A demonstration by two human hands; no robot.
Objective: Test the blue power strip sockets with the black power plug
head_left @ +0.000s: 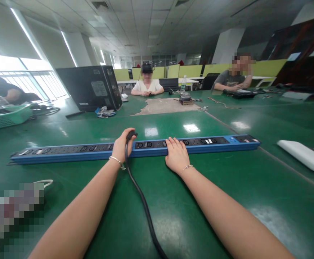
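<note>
A long blue power strip (151, 152) with a row of black sockets lies across the green table. My left hand (122, 145) is closed around a black power plug (131, 134), held just above the strip left of its middle. From the plug a thick black cable (143, 198) runs down toward me and out of the bottom of the view. My right hand (177, 156) rests on the strip right of its middle, fingers stretched flat over the sockets. The plug's front end is partly hidden, and I cannot tell whether it touches a socket.
A black computer case (89, 88) and a grey-blue glove (104, 112) are at the back left. A green basket (8, 117) stands at far left, a white case-like object (303, 156) at right. Several people sit around the table (213, 216). A bottle (183, 84) stands at the back.
</note>
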